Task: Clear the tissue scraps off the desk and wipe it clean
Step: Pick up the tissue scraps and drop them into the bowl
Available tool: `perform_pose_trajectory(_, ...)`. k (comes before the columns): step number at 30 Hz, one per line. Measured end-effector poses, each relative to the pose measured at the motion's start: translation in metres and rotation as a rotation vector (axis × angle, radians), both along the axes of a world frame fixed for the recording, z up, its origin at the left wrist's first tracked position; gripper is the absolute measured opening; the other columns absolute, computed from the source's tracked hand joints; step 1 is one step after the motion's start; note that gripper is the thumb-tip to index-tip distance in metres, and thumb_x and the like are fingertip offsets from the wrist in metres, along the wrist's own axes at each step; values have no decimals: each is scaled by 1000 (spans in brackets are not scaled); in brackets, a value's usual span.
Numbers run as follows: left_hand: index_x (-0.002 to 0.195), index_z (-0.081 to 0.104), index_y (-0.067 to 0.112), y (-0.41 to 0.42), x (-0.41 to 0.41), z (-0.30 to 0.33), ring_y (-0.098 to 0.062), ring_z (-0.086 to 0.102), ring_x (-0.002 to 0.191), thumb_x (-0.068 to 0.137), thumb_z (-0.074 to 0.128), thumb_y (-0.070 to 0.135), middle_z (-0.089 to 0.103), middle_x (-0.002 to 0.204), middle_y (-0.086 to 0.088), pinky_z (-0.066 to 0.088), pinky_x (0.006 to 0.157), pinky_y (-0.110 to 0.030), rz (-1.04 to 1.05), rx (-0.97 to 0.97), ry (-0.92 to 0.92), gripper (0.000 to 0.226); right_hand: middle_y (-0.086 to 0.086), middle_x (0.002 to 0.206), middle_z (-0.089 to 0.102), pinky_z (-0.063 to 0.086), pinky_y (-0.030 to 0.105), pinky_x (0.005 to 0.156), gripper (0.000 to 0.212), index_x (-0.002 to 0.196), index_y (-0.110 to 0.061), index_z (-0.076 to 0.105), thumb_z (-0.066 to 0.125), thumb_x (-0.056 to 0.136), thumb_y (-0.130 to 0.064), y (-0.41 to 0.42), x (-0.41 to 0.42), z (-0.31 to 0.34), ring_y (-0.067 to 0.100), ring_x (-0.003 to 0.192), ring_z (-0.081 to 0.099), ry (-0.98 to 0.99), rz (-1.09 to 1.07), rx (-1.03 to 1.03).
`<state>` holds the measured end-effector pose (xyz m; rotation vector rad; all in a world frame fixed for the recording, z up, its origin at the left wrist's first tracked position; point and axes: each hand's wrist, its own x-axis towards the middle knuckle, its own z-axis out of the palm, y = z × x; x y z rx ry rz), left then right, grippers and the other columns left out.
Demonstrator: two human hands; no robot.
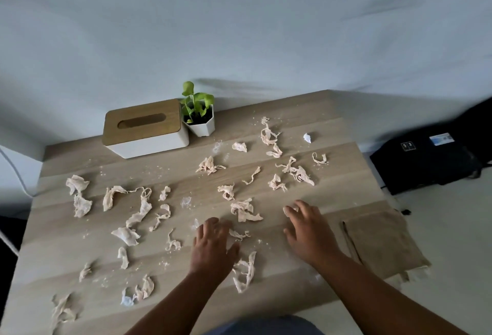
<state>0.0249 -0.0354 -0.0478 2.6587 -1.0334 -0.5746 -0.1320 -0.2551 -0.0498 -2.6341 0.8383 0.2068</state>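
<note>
Scraps [246,210] strewn across the counter [332,132], most ahead of and left of both hands, nothing gathered yet. Cloth [383,238] folded just right of the right hand [308,230], likely kept ready for wiping. Left hand [213,244] flat, fingers spread, holding nothing, a scrap just beside it. Right hand likewise spread; fingertips at a small scrap, contact unclear.

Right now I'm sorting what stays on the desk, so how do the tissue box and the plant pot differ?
The tissue box is long, low and capped by a slotted wooden lid; the plant pot is smaller, faceted and open-topped, holding green leaves. Both have white bodies and stand side by side at the desk's far edge.
</note>
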Motion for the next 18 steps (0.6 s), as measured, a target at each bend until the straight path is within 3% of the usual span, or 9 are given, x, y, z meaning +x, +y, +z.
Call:
perform_pose_trajectory(6,126,67,28,-8,6,-7,-29,50,118,86,76,38,52,131,-7,52,97,-42,-80,-53,9,42,11,122,63,55,42,90,29,113,-16,76,78,84,-22,3,10,-8,35,107,58,-119,-44,-28)
perform_pose_trajectory(11,108,74,17,-15,12,-10,-24,54,101,93,72,22,58,112,-6,56,83,-38,-128,-135,43,16,14,105,66,58,43,80,16,96,-8,78,73,83,-1,-3,15,-9,38,99,61,-145,-67,14)
perform_pose_trajectory(18,91,72,7,-19,25,-9,-29,60,86,88,69,0,62,94,-11,55,72,-41,-271,-181,75,9,15,108,64,51,45,90,21,105,-6,74,64,87,-4,-10,23,-3,38,105,59,-37,-52,56)
